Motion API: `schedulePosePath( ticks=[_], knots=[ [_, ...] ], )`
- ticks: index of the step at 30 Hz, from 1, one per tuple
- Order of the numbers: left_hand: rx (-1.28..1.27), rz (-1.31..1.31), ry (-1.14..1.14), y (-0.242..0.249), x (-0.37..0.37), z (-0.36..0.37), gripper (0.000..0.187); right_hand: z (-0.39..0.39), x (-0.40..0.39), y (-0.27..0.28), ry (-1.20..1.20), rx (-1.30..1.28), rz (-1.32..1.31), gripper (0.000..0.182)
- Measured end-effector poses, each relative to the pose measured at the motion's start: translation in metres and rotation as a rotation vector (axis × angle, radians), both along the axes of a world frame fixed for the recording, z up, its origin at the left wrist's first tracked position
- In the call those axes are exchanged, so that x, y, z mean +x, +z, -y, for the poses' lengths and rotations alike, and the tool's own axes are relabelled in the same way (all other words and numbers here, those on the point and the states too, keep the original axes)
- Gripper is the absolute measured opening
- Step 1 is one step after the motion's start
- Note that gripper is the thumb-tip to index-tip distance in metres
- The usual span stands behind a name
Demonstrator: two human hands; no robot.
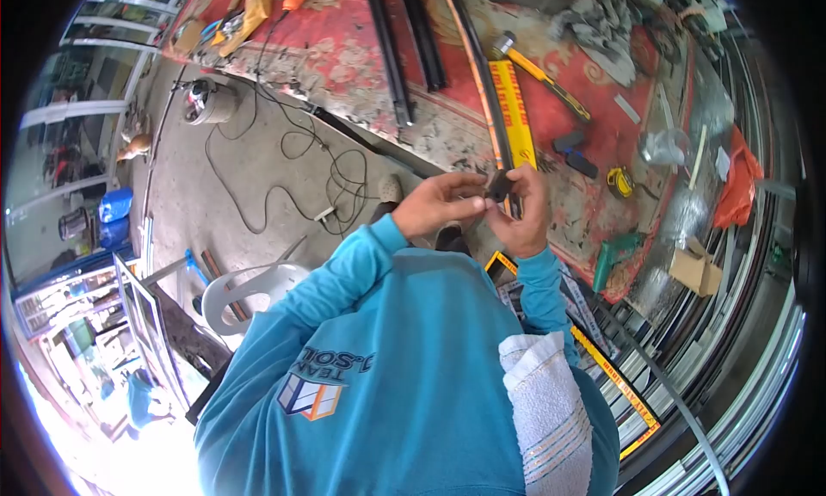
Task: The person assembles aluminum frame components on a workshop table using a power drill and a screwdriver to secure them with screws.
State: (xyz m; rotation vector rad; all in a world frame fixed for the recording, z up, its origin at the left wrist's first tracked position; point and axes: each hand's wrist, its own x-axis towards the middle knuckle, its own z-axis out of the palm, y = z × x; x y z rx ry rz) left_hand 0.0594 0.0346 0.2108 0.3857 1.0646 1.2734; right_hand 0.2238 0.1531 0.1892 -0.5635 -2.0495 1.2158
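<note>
My left hand [444,205] and my right hand [522,210] meet at the table's near edge. Between their fingertips is a small dark block-like piece [497,184], pinched by both; its exact kind is too small to make out. Just beyond the hands lies a long dark profile [483,83] with an orange-printed strip, its near end running under my fingers. A wider strip with yellow printed film [514,109] lies alongside it. To the right rest a black hand tool [575,154] and a yellow tape measure [619,182].
Two black profiles [391,53] lie on the red patterned table cover [327,31]. A yellow-handled hammer [544,76], grey rag [598,31] and green drill [617,259] are there too. A cable [297,139] loops over the floor, near a white chair [245,298]. Metal bars line the right.
</note>
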Motion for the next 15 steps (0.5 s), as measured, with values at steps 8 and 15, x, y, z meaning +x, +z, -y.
schedulePosePath(
  ticks=[8,15],
  knots=[
    [0.169,0.176,0.147,-0.031,-0.114,0.059,0.051,0.040,-0.125,0.039,0.199,-0.382,0.112,0.068],
    [0.155,0.062,0.220,-0.065,-0.205,0.109,0.049,0.059,-0.246,0.021,0.462,-0.514,0.452,0.042]
  ],
)
